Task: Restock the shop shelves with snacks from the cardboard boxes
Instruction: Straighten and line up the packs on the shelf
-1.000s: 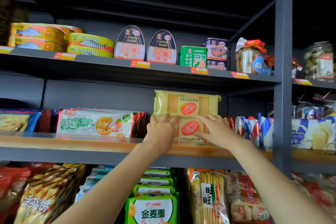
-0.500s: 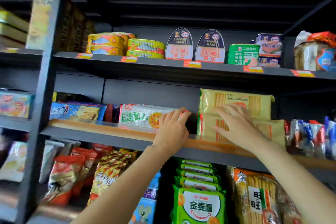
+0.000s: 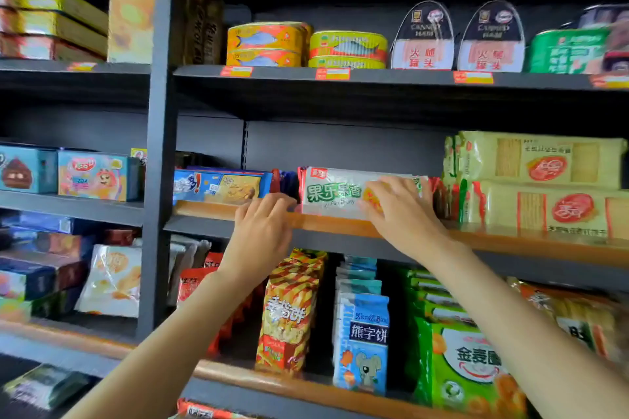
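While flat right hand (image 3: 401, 211) presses white packet (image 3: 335, 192), loose left hand (image 3: 262, 228) touches wooden shelf lip (image 3: 326, 219).

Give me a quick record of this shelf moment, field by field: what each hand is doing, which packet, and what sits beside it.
left hand: left hand rests on the wooden shelf edge, fingers straight
right hand: right hand lies flat on the white and green packet
packet position: middle shelf, standing behind the edge
right neighbour: two stacked yellow cracker packs
left neighbour: blue biscuit box
shelf above: fish tins and canned ham
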Demonstrator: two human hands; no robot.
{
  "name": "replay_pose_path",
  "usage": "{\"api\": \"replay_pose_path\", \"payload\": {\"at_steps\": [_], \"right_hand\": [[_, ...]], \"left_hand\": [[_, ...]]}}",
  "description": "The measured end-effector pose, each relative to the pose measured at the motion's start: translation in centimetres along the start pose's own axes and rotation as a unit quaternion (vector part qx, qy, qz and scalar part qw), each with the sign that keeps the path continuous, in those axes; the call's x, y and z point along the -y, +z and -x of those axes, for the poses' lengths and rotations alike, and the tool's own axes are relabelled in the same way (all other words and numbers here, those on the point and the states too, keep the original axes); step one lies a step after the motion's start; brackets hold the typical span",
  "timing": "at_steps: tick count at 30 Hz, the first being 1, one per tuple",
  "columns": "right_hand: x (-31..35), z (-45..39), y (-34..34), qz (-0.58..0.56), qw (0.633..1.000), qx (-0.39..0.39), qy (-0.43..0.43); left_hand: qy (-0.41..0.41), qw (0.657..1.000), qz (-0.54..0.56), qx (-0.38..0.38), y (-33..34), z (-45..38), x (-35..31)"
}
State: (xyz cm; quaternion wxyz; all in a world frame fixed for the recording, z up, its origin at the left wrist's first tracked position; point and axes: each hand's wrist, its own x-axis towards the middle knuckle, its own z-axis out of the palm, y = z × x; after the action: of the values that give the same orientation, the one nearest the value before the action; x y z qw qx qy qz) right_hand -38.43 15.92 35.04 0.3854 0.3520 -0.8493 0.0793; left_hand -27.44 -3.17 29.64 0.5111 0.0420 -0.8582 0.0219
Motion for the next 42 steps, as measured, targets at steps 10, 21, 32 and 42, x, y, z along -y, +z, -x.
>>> {"api": "replay_pose_path", "payload": {"at_steps": [10, 21, 32, 42], "right_hand": [[13.8, 6.3, 11.7, -0.112, 0.96, -0.009, -0.257], [15.5, 5.6, 17.5, -0.007, 0.99, 0.062, -0.124], [23.3, -2.4, 22.2, -0.338, 0.916, 0.211, 0.043], [24.4, -4.6, 26.0, -0.333, 0.913, 0.215, 0.1]], "left_hand": [[0.047, 0.996, -0.073, 0.019, 0.4, 8.8, 11.5], [0.029, 0.928, -0.201, 0.311, 4.7, 13.7, 14.1], [-0.267, 0.886, -0.149, 0.348, 11.8, 13.4, 13.3], [-0.348, 0.875, -0.094, 0.323, 12.3, 12.7, 13.8]]}}
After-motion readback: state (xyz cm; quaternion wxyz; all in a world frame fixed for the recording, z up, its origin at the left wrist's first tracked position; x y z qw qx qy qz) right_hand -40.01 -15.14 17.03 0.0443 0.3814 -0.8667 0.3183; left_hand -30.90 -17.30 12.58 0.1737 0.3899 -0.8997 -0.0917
